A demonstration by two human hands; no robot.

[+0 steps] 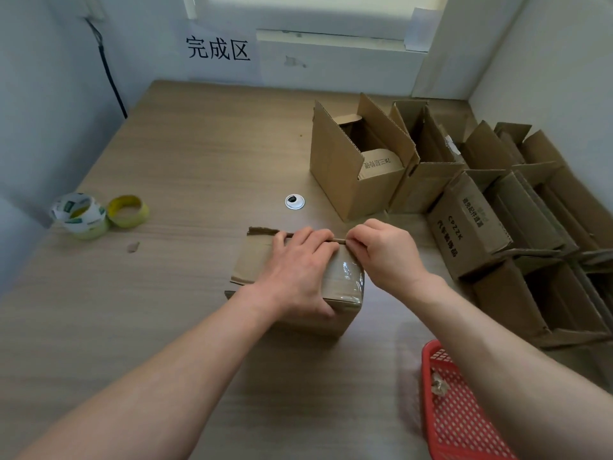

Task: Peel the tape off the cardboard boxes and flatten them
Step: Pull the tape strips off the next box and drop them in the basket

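On the wooden table, right in front of us, sits the cardboard box we're working on, with one clear strip of tape shining across the right side of its top. Our left hand lies flat on that top, fingers straight and reaching the far edge, thumb down at the near corner, pressing and gripping nothing. Our right hand is curled tight, thumb and forefinger pinched together at the far edge, just where the tape runs over it. The tape's end is too small and glossy to make out between the fingertips. The left hand covers much of the box top. Over on the right stands a crowd of opened boxes, one lying on its side with black print. We count at least six, but they overlap and the frame cuts off the last ones, so no exact figure. Two tape rolls sit side by side at the table's left, well apart from the box. One red basket shows at bottom right, partly behind our right forearm and cut by the frame, with one crumpled wad in it. One round grommet lies beyond the box, one small scrap near the rolls, and one wall sign bears three characters.
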